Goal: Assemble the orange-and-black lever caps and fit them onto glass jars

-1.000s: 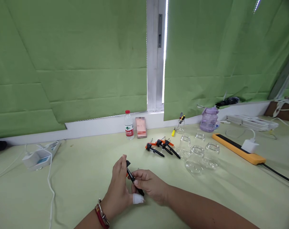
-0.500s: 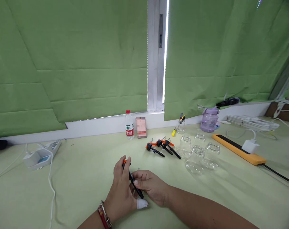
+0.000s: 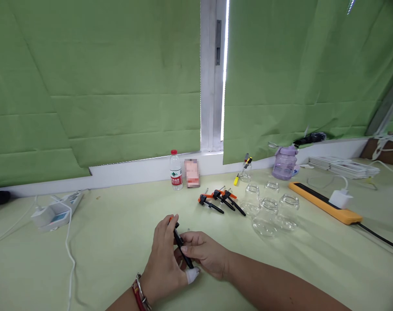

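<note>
Both my hands hold one small black and orange clamp tool (image 3: 180,244) low over the pale green table (image 3: 112,242). My left hand (image 3: 165,257), with a white bandage on the thumb and a bracelet at the wrist, pinches the tool's upper orange end. My right hand (image 3: 204,255) is closed round its black handle from the right. Three more black and orange clamp tools (image 3: 220,200) lie side by side farther back, to the right of my hands.
Several clear glass jars (image 3: 269,207) stand right of the clamps. A water bottle (image 3: 176,170), a purple jug (image 3: 283,162), an orange power strip (image 3: 322,201) with a white charger, a white power strip (image 3: 55,211) with cables and stacked papers (image 3: 342,166) line the back edge under green blinds.
My left fingers slid on the tool's top end, uncovering its orange part, and the tool tipped slightly. Both hands stay in the same spot.
</note>
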{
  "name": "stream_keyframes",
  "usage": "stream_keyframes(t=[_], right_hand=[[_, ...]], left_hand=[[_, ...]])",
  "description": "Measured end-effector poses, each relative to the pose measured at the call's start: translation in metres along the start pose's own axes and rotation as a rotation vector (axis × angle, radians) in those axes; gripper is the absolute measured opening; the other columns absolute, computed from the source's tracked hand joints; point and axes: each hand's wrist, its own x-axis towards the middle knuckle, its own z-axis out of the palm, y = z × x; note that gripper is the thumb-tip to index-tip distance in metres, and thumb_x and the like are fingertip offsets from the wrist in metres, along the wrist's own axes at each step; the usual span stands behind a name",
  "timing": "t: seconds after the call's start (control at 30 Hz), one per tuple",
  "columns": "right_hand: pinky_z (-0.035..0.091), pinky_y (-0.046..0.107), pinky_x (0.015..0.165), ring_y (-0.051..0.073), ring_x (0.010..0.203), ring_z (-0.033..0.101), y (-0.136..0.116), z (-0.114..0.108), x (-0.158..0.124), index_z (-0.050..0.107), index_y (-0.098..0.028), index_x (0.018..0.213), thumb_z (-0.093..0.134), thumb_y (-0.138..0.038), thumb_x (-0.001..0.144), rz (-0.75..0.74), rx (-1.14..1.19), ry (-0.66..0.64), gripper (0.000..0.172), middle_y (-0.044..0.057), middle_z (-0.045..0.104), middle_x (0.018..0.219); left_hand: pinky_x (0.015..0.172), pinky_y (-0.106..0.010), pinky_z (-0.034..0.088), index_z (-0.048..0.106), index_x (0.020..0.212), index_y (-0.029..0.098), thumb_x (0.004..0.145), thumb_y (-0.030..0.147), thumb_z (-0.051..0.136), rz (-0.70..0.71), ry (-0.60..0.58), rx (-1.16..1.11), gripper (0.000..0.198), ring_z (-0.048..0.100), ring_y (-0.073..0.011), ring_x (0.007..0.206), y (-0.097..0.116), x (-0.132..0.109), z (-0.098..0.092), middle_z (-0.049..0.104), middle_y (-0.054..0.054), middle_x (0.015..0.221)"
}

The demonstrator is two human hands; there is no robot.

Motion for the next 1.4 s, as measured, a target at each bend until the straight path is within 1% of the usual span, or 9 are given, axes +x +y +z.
stream_keyframes(t=[0.4,0.53,0.7,0.8,0.97,1.07,1.2,1.33,1.4], right_hand=[[0.042,0.033,0.077,0.016,0.075,0.059,0.000,0.001,-0.001,0.062,-0.012,0.099,0.071,-0.037,0.070,0.009,-0.045,0.005,0.040,0.007,0.064,0.080],[0.042,0.031,0.075,0.014,0.071,0.058,-0.007,0.002,-0.003,0.064,-0.011,0.091,0.070,-0.041,0.072,0.033,-0.125,-0.019,0.037,0.007,0.064,0.079],[0.041,0.026,0.064,0.011,0.063,0.054,-0.011,-0.003,-0.003,0.064,-0.010,0.082,0.063,-0.049,0.074,0.059,-0.298,-0.009,0.040,0.005,0.063,0.075],[0.037,0.023,0.054,0.009,0.053,0.049,-0.013,-0.013,0.001,0.062,-0.012,0.075,0.061,-0.051,0.074,0.075,-0.448,0.121,0.039,0.002,0.060,0.062],[0.033,0.021,0.051,0.008,0.049,0.040,-0.022,-0.044,0.011,0.058,-0.015,0.077,0.050,-0.042,0.082,-0.109,-0.677,0.572,0.029,-0.003,0.053,0.054],[0.036,0.023,0.054,0.011,0.055,0.045,-0.023,-0.063,0.014,0.059,-0.015,0.081,0.046,-0.035,0.082,-0.118,-0.896,0.647,0.024,0.000,0.055,0.062],[0.039,0.027,0.063,0.015,0.067,0.051,-0.019,-0.075,0.013,0.065,-0.015,0.091,0.053,-0.027,0.077,-0.112,-1.026,0.606,0.022,0.004,0.060,0.076],[0.038,0.030,0.077,0.020,0.089,0.053,-0.018,-0.068,0.010,0.064,-0.022,0.110,0.052,-0.024,0.081,-0.121,-1.375,0.403,0.031,0.007,0.060,0.095],[0.036,0.029,0.077,0.020,0.092,0.052,-0.019,-0.063,0.010,0.063,-0.023,0.111,0.049,-0.024,0.085,-0.105,-1.571,0.305,0.030,0.007,0.059,0.096]], left_hand=[[0.092,-0.050,0.042,0.019,0.139,0.021,0.049,0.027,0.069,0.010,-0.060,-0.075,0.103,0.044,-0.0343,0.114,0.000,0.001,-0.009,0.041,-0.013,0.126],[0.092,-0.047,0.043,0.017,0.140,0.023,0.050,0.027,0.070,-0.078,-0.119,-0.170,0.105,0.046,-0.0314,0.111,-0.002,-0.001,-0.012,0.043,-0.011,0.124],[0.097,-0.047,0.036,0.015,0.140,0.023,0.053,0.024,0.069,-0.226,-0.174,-0.332,0.102,0.043,-0.0302,0.116,-0.001,0.000,-0.020,0.040,-0.012,0.128],[0.098,-0.045,0.034,0.016,0.138,0.025,0.057,0.025,0.068,-0.331,-0.223,-0.457,0.097,0.045,-0.0265,0.112,0.001,0.004,-0.026,0.045,-0.010,0.122],[0.081,-0.037,0.043,0.023,0.133,0.029,0.056,0.026,0.064,-0.524,-0.317,-0.762,0.088,0.050,-0.0214,0.094,0.003,0.008,-0.034,0.050,-0.007,0.110],[0.077,-0.036,0.043,0.027,0.133,0.030,0.058,0.030,0.058,-0.623,-0.363,-0.937,0.081,0.051,-0.0227,0.094,0.007,0.006,-0.037,0.053,-0.006,0.103],[0.085,-0.037,0.038,0.036,0.129,0.027,0.064,0.036,0.054,-0.726,-0.375,-1.132,0.068,0.054,-0.0206,0.089,0.018,0.004,-0.040,0.057,-0.004,0.092],[0.080,-0.032,0.040,0.040,0.125,0.022,0.067,0.039,0.055,-0.848,-0.430,-1.318,0.062,0.057,-0.0194,0.082,0.024,0.006,-0.039,0.060,-0.005,0.086],[0.076,-0.032,0.042,0.041,0.124,0.021,0.069,0.037,0.054,-0.889,-0.440,-1.382,0.059,0.058,-0.0195,0.081,0.022,0.006,-0.037,0.060,-0.004,0.083]])
